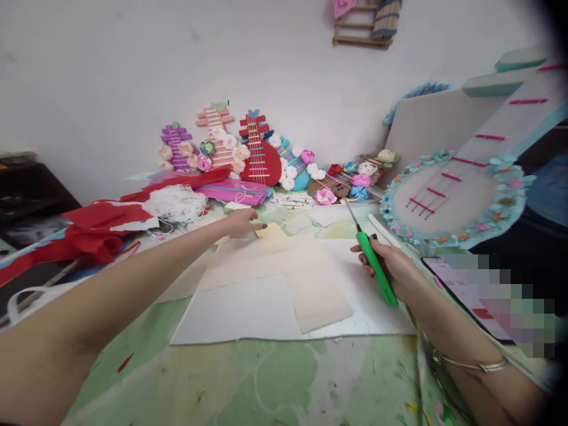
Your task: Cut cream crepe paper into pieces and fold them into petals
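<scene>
My right hand is closed around a green utility knife, its blade out and pointing up and away from me. Over the far left part of the sheets, my left hand reaches out with thumb and forefinger apart, and I see nothing held in it. Close by its thumb is a small pale yellow paper piece. Below the hands, a cream template-like sheet lies on a large white board. The far edges of the sheets are blurred.
Small decorated lutes, one of them red, lean against the wall. Red fabric and white yarn are heaped at left. A large flower-edged lute stands at right, near a phone. A green patterned cloth covers the table.
</scene>
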`<state>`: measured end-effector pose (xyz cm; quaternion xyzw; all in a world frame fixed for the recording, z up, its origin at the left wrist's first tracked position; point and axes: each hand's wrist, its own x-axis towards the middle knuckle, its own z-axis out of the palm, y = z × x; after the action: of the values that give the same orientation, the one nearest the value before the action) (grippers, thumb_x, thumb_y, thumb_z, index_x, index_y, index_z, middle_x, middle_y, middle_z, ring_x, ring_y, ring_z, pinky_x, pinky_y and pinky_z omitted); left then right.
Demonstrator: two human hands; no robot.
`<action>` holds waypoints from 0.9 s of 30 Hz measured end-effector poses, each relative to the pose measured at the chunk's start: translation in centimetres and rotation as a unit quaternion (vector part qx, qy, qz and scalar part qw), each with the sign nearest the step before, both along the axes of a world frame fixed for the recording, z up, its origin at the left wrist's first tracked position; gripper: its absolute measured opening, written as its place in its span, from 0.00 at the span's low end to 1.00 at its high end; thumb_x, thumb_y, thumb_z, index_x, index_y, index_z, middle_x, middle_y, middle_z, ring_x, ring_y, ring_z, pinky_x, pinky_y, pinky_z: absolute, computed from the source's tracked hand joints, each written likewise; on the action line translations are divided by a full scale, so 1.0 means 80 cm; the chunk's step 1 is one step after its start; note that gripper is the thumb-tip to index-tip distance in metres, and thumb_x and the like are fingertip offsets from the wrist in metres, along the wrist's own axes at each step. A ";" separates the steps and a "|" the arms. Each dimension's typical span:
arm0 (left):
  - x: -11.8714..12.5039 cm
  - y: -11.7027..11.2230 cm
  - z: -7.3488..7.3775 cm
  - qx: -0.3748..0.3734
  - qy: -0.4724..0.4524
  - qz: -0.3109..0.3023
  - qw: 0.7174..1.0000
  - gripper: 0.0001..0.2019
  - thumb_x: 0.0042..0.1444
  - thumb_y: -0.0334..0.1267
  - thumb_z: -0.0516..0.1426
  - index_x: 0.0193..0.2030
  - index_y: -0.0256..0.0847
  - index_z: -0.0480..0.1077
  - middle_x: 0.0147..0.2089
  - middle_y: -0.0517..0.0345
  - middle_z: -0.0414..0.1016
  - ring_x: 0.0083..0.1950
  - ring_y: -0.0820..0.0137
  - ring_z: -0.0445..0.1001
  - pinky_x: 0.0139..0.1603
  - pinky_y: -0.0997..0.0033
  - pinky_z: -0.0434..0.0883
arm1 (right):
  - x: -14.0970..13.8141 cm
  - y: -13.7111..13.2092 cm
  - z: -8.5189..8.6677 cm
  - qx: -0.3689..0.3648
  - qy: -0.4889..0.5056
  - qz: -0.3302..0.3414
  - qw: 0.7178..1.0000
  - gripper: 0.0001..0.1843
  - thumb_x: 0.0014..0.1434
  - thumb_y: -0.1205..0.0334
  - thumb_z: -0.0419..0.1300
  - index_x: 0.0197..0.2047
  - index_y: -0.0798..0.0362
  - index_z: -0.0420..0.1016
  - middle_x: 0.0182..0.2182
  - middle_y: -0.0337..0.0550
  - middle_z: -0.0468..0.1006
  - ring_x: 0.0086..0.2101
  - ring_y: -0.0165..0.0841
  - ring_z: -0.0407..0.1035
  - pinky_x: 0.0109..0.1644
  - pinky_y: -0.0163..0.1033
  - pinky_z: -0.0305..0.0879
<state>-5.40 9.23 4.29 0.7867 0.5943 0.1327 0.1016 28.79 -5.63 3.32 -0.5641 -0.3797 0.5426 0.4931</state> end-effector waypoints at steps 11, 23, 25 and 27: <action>0.051 0.028 -0.021 -0.095 -0.038 0.025 0.994 0.20 0.46 0.45 0.65 0.42 0.34 0.71 0.44 0.47 0.74 0.43 0.59 0.73 0.41 0.62 0.71 | 0.002 0.002 -0.001 0.010 0.050 0.023 0.998 0.16 0.59 0.44 0.50 0.33 0.49 0.59 0.17 0.32 0.60 0.13 0.24 0.52 0.16 0.31 0.50; 0.040 0.005 0.041 0.085 -0.334 0.055 0.937 0.10 0.59 0.36 0.52 0.44 0.32 0.66 0.43 0.47 0.75 0.41 0.66 0.75 0.38 0.66 0.73 | -0.006 -0.010 0.009 0.031 0.087 0.047 0.995 0.11 0.45 0.68 0.57 0.35 0.54 0.64 0.24 0.39 0.69 0.18 0.26 0.58 0.22 0.35 0.58; 0.047 -0.017 0.048 0.081 -0.367 0.026 0.926 0.09 0.56 0.38 0.55 0.40 0.34 0.67 0.40 0.49 0.76 0.38 0.66 0.75 0.35 0.68 0.72 | -0.006 -0.010 0.006 0.043 0.081 0.070 0.993 0.15 0.41 0.70 0.58 0.35 0.53 0.64 0.27 0.40 0.70 0.22 0.28 0.63 0.26 0.37 0.62; 0.058 -0.044 0.046 0.039 -0.430 -0.024 0.902 0.11 0.51 0.41 0.59 0.36 0.35 0.67 0.35 0.52 0.76 0.34 0.66 0.75 0.33 0.68 0.72 | -0.005 -0.010 0.004 0.053 0.076 0.089 0.992 0.20 0.37 0.73 0.58 0.37 0.53 0.64 0.30 0.39 0.69 0.25 0.29 0.65 0.29 0.37 0.64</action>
<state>-0.78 5.69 8.01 0.6706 0.4678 0.4786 0.3202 28.38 -6.42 3.63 -0.4584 -0.4181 0.6045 0.4996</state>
